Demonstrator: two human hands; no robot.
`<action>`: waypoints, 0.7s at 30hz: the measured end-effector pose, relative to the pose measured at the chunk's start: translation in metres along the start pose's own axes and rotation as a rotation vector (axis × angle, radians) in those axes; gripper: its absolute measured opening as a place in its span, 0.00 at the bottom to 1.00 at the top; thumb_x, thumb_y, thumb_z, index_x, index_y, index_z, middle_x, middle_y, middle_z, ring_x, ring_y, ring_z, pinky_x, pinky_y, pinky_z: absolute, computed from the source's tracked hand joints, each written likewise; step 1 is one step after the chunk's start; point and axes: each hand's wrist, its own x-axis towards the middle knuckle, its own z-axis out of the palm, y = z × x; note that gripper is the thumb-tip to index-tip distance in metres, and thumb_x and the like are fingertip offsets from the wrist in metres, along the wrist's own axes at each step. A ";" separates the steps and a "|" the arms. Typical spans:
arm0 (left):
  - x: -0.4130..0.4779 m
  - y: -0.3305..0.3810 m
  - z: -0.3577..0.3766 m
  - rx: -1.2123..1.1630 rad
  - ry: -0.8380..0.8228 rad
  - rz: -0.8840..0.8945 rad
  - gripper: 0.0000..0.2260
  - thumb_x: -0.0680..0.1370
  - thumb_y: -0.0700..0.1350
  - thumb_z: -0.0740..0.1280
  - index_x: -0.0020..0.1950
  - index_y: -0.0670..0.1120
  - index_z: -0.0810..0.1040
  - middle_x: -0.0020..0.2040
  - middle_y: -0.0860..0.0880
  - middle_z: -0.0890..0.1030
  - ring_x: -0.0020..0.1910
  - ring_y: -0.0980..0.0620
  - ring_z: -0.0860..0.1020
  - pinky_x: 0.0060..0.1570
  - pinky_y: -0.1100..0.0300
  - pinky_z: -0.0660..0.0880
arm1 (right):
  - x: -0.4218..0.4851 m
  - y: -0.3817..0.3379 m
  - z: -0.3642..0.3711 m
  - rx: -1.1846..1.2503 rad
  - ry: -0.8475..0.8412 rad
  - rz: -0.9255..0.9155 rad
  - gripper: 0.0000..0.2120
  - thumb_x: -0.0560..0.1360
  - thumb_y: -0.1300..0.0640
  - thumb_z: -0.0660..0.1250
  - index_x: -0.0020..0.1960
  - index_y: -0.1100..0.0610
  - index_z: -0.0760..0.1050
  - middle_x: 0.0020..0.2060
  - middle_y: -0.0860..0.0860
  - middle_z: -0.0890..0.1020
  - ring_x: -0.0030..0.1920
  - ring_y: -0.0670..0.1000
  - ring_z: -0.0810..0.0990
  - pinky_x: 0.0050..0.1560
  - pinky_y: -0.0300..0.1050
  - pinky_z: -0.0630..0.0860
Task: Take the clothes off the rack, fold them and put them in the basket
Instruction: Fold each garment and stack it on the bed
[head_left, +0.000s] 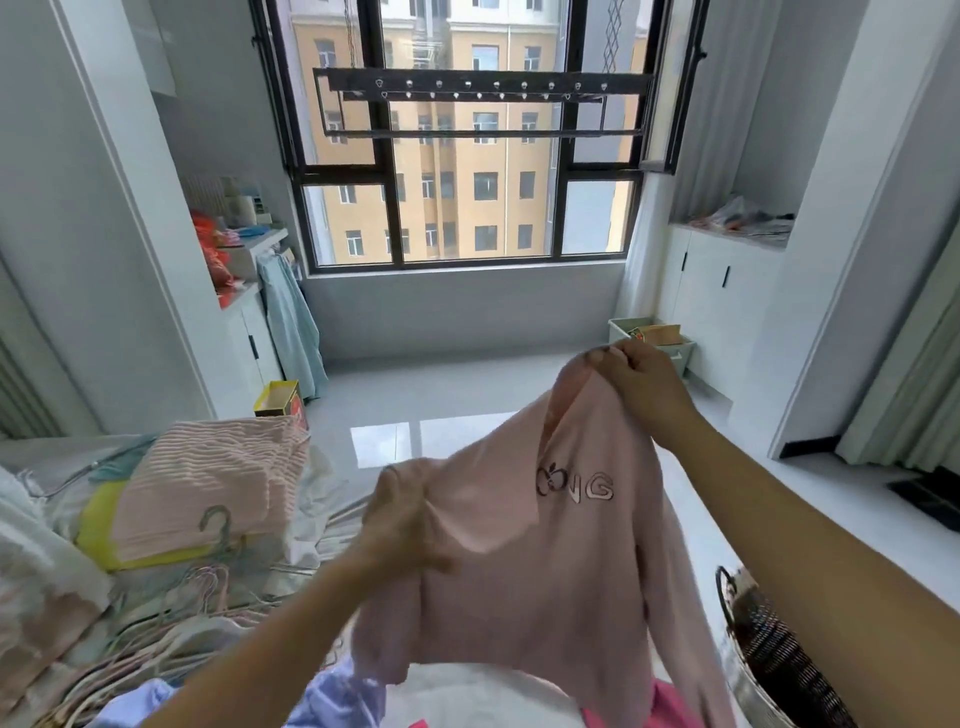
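Head view: both hands hold a pink top (545, 561) up in the air, its lettered front facing the camera. The right hand (641, 384) pinches one shoulder high up, fingers curled round the cloth. The left hand (402, 519) grips the other shoulder lower down, so the top hangs tilted; this hand is blurred, but its fingers are bunched in the fabric. The spread top hides much of the floor and of the surface below it.

The basket (769, 654), dark and woven, stands at the lower right, just beside the hanging sleeve and partly behind the right forearm. To the left lies a folded striped pile (218, 483) on something yellow, with loose hangers (208, 587) heaped in front of it. Blue cloth (332, 701) and bright pink cloth (670, 706) show along the bottom edge. The rack (483, 109) hangs bare before the window (467, 208). A pale bin (649, 332) sits on the floor behind the right hand.
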 end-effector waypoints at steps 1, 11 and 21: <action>-0.004 0.008 0.019 0.207 0.149 0.071 0.35 0.66 0.52 0.70 0.68 0.39 0.64 0.63 0.43 0.64 0.63 0.43 0.66 0.66 0.58 0.66 | 0.003 -0.003 -0.005 0.010 -0.005 -0.013 0.11 0.76 0.55 0.65 0.47 0.64 0.77 0.40 0.52 0.79 0.41 0.48 0.75 0.43 0.40 0.69; 0.000 0.048 0.057 -0.519 0.063 -0.190 0.47 0.52 0.63 0.71 0.65 0.39 0.72 0.62 0.41 0.71 0.63 0.44 0.70 0.59 0.52 0.72 | 0.003 -0.017 -0.048 0.059 -0.194 -0.114 0.08 0.76 0.56 0.67 0.37 0.49 0.77 0.33 0.43 0.77 0.33 0.36 0.73 0.39 0.35 0.69; -0.004 0.158 0.126 -0.592 0.210 -0.092 0.21 0.74 0.39 0.65 0.64 0.43 0.60 0.55 0.50 0.64 0.51 0.48 0.72 0.47 0.56 0.71 | 0.008 -0.027 -0.064 0.050 -0.202 -0.165 0.10 0.76 0.55 0.65 0.45 0.63 0.78 0.35 0.48 0.77 0.35 0.43 0.73 0.35 0.31 0.68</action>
